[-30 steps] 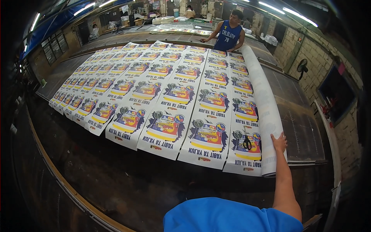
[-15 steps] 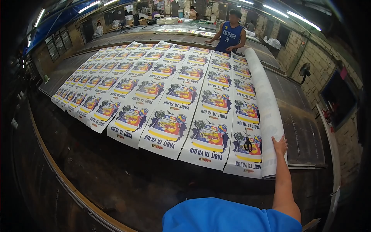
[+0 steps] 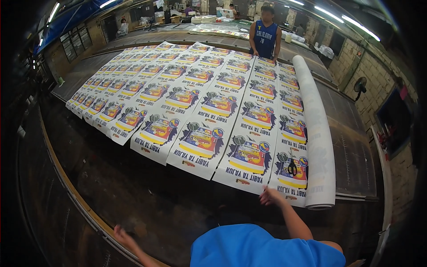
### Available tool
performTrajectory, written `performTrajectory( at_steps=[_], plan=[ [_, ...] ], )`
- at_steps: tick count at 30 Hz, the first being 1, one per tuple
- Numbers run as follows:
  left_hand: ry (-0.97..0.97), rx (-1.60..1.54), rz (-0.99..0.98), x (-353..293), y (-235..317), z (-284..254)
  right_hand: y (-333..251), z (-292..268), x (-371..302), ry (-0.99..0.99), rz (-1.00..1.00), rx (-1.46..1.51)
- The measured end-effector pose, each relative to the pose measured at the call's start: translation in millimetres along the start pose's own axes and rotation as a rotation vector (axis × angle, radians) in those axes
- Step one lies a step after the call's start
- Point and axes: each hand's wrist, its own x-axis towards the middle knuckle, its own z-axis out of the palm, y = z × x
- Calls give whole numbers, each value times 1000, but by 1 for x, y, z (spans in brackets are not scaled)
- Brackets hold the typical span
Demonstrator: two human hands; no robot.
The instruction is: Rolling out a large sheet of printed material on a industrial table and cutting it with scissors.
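Printed white sheets (image 3: pixel 195 144) with repeated colourful designs lie in long strips over the table. Along their right side runs a thick white roll (image 3: pixel 321 169) of the same material. Black-handled scissors (image 3: pixel 292 167) rest on the rightmost strip, beside the roll. My right hand (image 3: pixel 272 196) is by the near edge of the strips, thumb and fingers apart, with nothing visible in it; whether it touches the sheet is unclear. Low at the left, my left hand (image 3: pixel 124 238) hangs loosely with fingers extended and nothing seen in it, near a wooden table rail.
A co-worker (image 3: pixel 265 38) in a blue sleeveless shirt stands at the far end, hands at the sheets' far edge. Another dark table (image 3: pixel 58 178) with a wooden rail lies at left. A wall fan (image 3: pixel 360 86) and block wall (image 3: pixel 373 71) are at right.
My right hand has left the roll and moved left to the strips' near edge. My left hand has come into view. The co-worker's hands have lowered to the sheets.
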Motion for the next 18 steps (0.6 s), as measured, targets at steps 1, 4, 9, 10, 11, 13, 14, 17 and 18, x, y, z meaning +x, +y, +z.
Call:
performTrajectory(
  at_steps=[1,4,9,10,11,13,14,17,18],
  plan=[
    [-169,18,9,-2,24,44,0,16,-3,-213,110,-5],
    [-769,-388,-445,-66,100,167,9,59,-3,-168,159,444],
    [-1416,-335,-852,-166,166,296,23,75,24,74,-206,1060],
    [-1451,-347,-968,-180,169,313,24,73,29,186,-214,1139],
    [-1504,-355,-996,-192,171,331,24,70,31,193,-230,1134],
    [-1569,-235,-1006,-211,173,366,20,67,31,113,-256,1112],
    [-1591,-239,-1012,-215,175,384,17,66,29,117,-224,1073],
    [-1674,-90,-262,-217,183,442,5,65,27,238,-250,895],
    [-1506,-96,8,-216,186,463,-1,61,30,248,-275,907]
  ],
)
